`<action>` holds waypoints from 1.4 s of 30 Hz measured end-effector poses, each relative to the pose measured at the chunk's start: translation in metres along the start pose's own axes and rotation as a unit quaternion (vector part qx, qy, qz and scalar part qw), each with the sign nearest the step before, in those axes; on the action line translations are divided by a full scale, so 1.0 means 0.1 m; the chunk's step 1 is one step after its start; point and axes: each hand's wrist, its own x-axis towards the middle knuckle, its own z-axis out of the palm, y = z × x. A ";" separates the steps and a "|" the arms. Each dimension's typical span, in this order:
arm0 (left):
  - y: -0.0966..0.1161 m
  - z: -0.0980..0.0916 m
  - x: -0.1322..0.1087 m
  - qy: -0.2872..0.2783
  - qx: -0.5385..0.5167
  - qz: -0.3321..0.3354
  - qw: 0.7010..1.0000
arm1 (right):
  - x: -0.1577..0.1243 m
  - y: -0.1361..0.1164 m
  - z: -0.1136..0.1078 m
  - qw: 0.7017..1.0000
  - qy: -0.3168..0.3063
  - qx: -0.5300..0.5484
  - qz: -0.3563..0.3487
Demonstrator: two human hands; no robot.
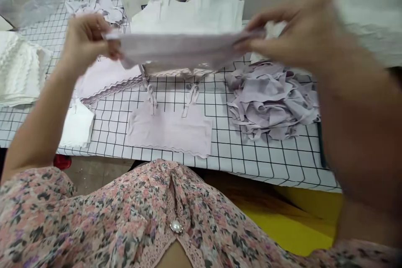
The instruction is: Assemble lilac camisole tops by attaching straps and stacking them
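**Lilac knit band (179,50), held between two grips**

Position: in mid-air above the counter (251,155), spread nearly level. Handling: light, soft, limp, probably stretchy; best taken at the two short ends. Left grip (86,42): narrow, pinching one end. Right grip (295,35): narrow, pinching the other end. Below the band: flat lilac strappy top (168,127). Right of the band: heap of lilac fabric pieces (270,100). Left of the band: stack of white scalloped fabric (20,67). Behind the band: white strappy top (188,8).
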 end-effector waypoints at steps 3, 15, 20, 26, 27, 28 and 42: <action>-0.39 0.37 -0.43 0.023 0.025 -0.051 0.998 | -0.37 0.04 0.31 1.000 -0.027 -0.008 0.012; -1.11 0.76 -1.79 -0.044 0.117 0.037 0.992 | -1.87 0.28 0.97 0.975 0.071 -0.105 -0.182; -1.19 0.82 -1.95 -0.028 0.144 0.051 0.988 | -2.09 0.24 1.00 0.980 0.085 -0.103 -0.148; -1.23 0.83 -2.22 -0.074 0.188 0.062 0.977 | -2.45 0.23 1.03 0.970 0.035 -0.138 -0.197; -1.22 0.84 -2.23 -0.075 0.211 0.067 0.972 | -2.48 0.23 1.04 0.972 0.022 -0.136 -0.189; -1.20 0.86 -2.23 -0.065 0.236 0.073 0.967 | -2.49 0.23 1.04 0.975 0.013 -0.130 -0.180; -1.42 1.73 -2.02 0.030 0.349 0.071 0.934 | -2.40 0.12 1.55 0.966 -0.076 -0.190 -0.160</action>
